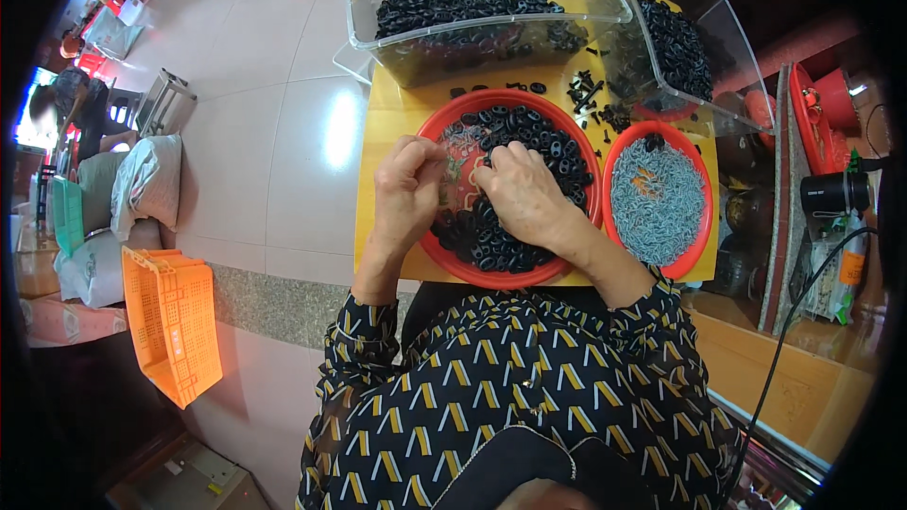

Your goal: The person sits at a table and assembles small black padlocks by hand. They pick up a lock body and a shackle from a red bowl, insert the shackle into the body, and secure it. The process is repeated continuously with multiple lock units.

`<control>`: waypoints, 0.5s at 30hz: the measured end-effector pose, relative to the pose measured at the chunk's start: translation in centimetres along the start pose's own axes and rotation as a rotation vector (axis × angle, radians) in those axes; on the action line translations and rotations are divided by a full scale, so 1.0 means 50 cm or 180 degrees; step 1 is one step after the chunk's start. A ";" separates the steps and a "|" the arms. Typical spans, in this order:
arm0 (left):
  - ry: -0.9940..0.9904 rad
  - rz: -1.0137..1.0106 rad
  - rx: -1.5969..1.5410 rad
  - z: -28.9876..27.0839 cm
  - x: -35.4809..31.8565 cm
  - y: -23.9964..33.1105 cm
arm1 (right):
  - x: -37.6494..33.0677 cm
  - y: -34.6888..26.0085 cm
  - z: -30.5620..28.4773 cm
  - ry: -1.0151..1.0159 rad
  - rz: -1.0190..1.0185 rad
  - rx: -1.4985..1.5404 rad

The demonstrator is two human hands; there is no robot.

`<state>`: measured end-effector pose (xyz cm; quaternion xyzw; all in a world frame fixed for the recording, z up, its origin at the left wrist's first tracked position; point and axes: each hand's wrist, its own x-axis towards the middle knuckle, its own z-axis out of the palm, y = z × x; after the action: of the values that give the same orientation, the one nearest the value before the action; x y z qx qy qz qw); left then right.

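Observation:
A round red tray (592, 217) lies in front of me, filled with small black oval plastic parts (531, 132) and a few silver screws (463, 137) at its far left. Over the tray's left side is my left hand (408, 179), its fingers curled together in a pinch; what they hold is too small to make out. My right hand (525, 194) reaches over the middle of the tray, fingertips bent down near the black parts, and whatever is between them is hidden. To the right stands a smaller red bowl (704, 231) full of silver screws (657, 198).
Two clear plastic bins (491, 33) (694, 47) of black parts stand at the far side of the yellow table (378, 113). Loose black pieces (586, 93) lie beside them. An orange crate (175, 321) and white sacks (146, 184) are on the floor at left, with a person (76, 99) beyond.

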<state>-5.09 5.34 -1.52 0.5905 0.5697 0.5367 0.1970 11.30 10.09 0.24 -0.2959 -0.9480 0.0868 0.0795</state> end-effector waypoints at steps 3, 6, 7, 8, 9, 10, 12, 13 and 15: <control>0.0100 -0.0535 -0.0481 0.002 -0.011 -0.013 | 0.005 0.003 0.001 -0.0001 -0.0022 -0.0026; 0.0088 -0.1238 -0.1285 -0.003 -0.015 0.002 | 0.001 0.009 0.001 0.0277 -0.0058 0.0187; 0.0073 -0.1356 -0.1685 -0.004 -0.015 0.003 | 0.000 0.013 0.002 0.0487 -0.0019 0.0383; 0.0048 -0.1479 -0.2093 -0.004 -0.017 0.001 | -0.002 0.014 0.003 0.0691 0.0032 0.0578; 0.0021 -0.1601 -0.2500 -0.003 -0.019 0.001 | -0.004 0.014 0.000 0.0805 0.0181 0.1060; 0.0064 -0.1608 -0.2654 0.001 -0.018 0.007 | -0.006 0.013 -0.007 0.0918 0.0330 0.1543; 0.0160 -0.1618 -0.2948 0.008 -0.018 0.027 | -0.009 0.003 -0.029 0.0737 0.0850 0.2771; 0.0155 -0.1636 -0.2921 0.010 -0.021 0.031 | -0.010 -0.007 -0.042 0.0425 0.1226 0.3503; 0.0115 -0.1675 -0.2892 0.018 -0.028 0.036 | -0.017 -0.015 -0.048 0.0130 0.1572 0.4295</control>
<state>-3.16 3.96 -0.88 0.2732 0.4118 0.6721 0.5515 12.05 9.28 2.63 -0.3897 -0.5914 0.6636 0.2408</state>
